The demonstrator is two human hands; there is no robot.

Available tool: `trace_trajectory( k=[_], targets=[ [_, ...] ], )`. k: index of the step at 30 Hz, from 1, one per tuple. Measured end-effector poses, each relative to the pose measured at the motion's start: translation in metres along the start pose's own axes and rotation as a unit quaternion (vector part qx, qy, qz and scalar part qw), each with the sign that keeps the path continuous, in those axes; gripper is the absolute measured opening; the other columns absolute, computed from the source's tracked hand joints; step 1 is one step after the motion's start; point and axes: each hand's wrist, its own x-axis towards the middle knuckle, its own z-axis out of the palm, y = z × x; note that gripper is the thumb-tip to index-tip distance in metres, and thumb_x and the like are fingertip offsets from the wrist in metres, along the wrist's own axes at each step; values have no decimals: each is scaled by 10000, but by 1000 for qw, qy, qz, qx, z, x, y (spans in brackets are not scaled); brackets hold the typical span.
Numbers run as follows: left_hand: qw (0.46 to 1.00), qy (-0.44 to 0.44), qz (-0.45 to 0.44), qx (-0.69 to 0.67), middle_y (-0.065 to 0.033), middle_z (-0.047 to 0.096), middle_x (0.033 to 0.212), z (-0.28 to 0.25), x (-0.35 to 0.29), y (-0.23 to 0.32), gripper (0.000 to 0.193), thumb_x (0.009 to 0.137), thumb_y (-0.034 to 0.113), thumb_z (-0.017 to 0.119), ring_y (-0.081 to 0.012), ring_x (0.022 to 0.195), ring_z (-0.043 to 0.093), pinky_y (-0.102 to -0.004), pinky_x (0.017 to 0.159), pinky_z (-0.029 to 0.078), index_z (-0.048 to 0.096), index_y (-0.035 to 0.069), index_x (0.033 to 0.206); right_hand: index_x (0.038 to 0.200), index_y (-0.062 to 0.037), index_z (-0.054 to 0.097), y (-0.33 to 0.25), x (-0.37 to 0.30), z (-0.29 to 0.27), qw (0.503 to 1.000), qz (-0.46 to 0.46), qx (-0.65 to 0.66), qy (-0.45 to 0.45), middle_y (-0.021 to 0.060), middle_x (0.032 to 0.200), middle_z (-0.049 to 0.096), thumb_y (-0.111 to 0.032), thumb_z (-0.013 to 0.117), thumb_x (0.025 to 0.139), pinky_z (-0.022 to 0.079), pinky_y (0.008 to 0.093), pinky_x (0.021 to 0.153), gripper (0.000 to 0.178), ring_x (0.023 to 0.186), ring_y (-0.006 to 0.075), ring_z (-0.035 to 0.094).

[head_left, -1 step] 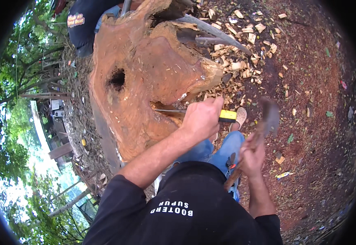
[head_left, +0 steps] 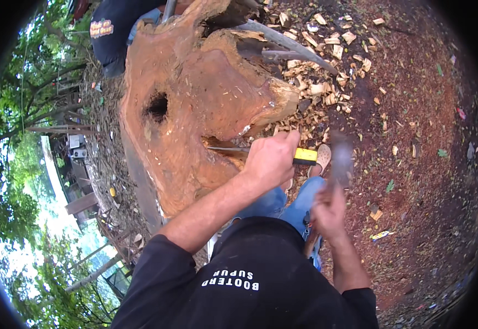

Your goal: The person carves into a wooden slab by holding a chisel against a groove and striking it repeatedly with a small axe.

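Your left hand (head_left: 273, 159) is wrapped tight round the yellow-and-black handle of the chisel (head_left: 307, 154). The chisel lies across the near right side of the slab (head_left: 195, 82), tip at the inner edge of the notch (head_left: 222, 142). Can't tell if it's biting in. My guess on that hold: it keeps the blade lined up and leaves the butt poking out past your fist, facing the hammer (head_left: 341, 159). Your right hand (head_left: 329, 214) is clamped on the hammer's shaft, just off the slab's right side, probably for swinging room. The head's a blur, near the butt but apart from it.

Surface-wise, the slab is reddish brown and wavy, with a dark hole (head_left: 158, 106) toward its left edge. Pale chips (head_left: 318, 88) litter the reddish, leafy ground (head_left: 425, 219) to its right. You're outdoors: trees (head_left: 14, 164) off to the slab's left, plus another person (head_left: 110, 38) by its far left corner.
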Motion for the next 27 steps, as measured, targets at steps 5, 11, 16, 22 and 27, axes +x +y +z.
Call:
trace_trajectory(
  k=[5, 11, 16, 22, 27],
  targets=[
    [1000, 13, 23, 13, -168, 642, 850, 1, -7, -7, 307, 706, 60, 703, -397, 787, 669, -501, 663, 530, 515, 42, 949, 1079, 16, 478, -5, -4, -3, 997, 74, 19, -14, 14, 696, 522, 12, 515, 828, 440, 235, 496, 255, 537, 82, 523],
    [998, 31, 57, 15, -178, 640, 820, 1, -8, -3, 279, 691, 49, 688, -407, 734, 665, -493, 647, 539, 525, 31, 917, 1076, 6, 475, 29, -22, 17, 971, -73, 167, 157, 22, 693, 541, 10, 503, 838, 474, 249, 516, 240, 549, 94, 543],
    [997, 16, 73, 34, -180, 645, 833, 5, -20, -12, 299, 671, 47, 707, -407, 763, 669, -501, 665, 537, 526, 31, 908, 983, 14, 504, 41, -27, 22, 998, -10, -38, 48, 34, 671, 574, -13, 515, 864, 432, 243, 494, 122, 558, 93, 558],
    [996, 18, 89, 27, -149, 627, 821, 9, -26, -12, 332, 663, 56, 719, -395, 798, 663, -507, 679, 527, 518, 52, 928, 985, -18, 531, 40, -50, 48, 984, -53, 126, 113, 24, 677, 541, -16, 517, 853, 449, 244, 476, 133, 524, 106, 539],
    [993, 21, 104, 53, -141, 616, 805, 11, -35, -22, 340, 656, 51, 720, -386, 799, 658, -498, 692, 522, 515, 53, 927, 974, -13, 538, 45, -37, 42, 990, -72, -106, 58, 1, 668, 550, -29, 522, 859, 435, 236, 504, 117, 544, 101, 544]
  ],
)
